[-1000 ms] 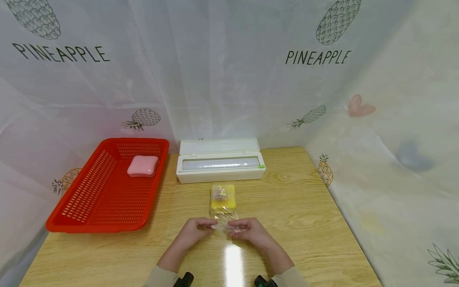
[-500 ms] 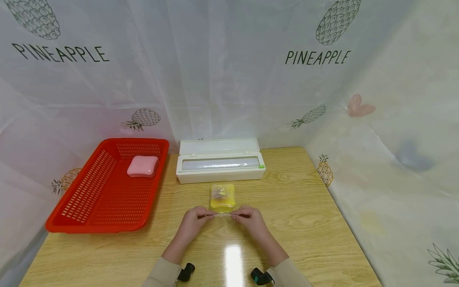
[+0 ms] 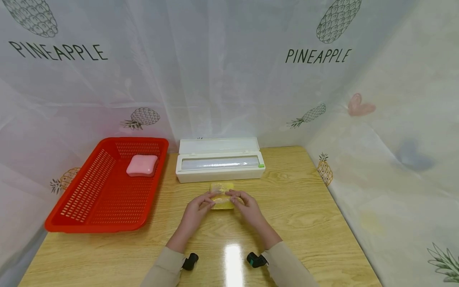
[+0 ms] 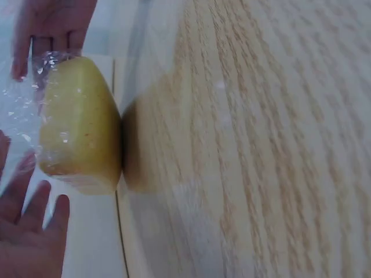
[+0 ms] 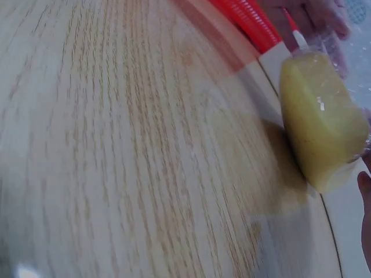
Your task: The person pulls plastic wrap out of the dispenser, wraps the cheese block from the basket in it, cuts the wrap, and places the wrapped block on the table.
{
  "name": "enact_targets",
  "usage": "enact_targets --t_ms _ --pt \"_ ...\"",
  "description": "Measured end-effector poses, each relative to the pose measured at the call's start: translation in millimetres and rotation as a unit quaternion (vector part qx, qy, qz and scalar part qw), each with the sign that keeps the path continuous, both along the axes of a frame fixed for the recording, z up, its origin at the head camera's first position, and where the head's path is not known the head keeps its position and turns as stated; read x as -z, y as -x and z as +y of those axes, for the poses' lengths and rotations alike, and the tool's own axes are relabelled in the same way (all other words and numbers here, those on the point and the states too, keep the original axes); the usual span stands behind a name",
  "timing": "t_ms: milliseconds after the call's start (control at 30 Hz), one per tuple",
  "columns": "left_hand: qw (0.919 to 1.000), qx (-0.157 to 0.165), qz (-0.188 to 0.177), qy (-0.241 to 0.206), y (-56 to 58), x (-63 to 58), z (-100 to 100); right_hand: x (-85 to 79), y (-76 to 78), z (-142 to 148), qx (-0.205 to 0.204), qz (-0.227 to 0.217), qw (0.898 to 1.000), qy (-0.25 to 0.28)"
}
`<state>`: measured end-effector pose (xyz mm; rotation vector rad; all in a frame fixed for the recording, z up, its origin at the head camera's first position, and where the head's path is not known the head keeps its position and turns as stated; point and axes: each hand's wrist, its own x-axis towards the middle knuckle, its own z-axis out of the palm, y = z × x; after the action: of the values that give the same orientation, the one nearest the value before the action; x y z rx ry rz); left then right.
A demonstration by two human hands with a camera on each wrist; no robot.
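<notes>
A yellow bar of soap (image 3: 223,205) lies on the wooden table, just in front of the white dispenser box. Clear cling film (image 4: 20,104) covers its top and bunches at its ends. My left hand (image 3: 196,208) pinches the film at the left side, over the soap's top. Opposite it, my right hand (image 3: 248,205) pinches the same film between thumb and fingers. Both wrist views show the soap's near side, a yellow block (image 5: 319,119) resting on the tabletop. Part of the right hand falls outside the right wrist view.
A white cling film box (image 3: 220,175) stands behind the soap with its lid raised, a roll of film (image 3: 220,163) inside. To the left is a red basket (image 3: 104,230) holding a pink bar of soap (image 3: 141,165). A printed curtain (image 3: 229,79) hangs behind the table.
Both hands have moved away from me, from in front of the soap to over its top, carrying the film's near edge up and over it.
</notes>
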<state>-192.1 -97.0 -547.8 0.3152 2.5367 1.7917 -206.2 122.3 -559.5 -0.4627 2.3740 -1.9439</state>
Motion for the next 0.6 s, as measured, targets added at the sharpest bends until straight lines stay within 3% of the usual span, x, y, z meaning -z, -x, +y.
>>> enact_targets --t_ms 133,300,467,600 --pt "0.9999 0.004 -0.011 -0.012 4.8 1.6 3.7 3.8 5.3 -5.9 0.018 0.016 1.0 0.006" --pt "0.9996 -0.021 -0.005 -0.019 11.4 7.1 9.1 10.7 9.1 -13.9 0.08 0.024 0.996 0.023" --pt "0.998 -0.056 -0.009 -0.027 19.0 11.1 14.4 15.4 10.1 -21.7 0.135 -0.023 0.987 0.082" --pt "0.9946 -0.086 -0.027 -0.052 24.3 13.7 18.6 3.8 3.8 -29.6 0.176 -0.048 0.974 0.137"
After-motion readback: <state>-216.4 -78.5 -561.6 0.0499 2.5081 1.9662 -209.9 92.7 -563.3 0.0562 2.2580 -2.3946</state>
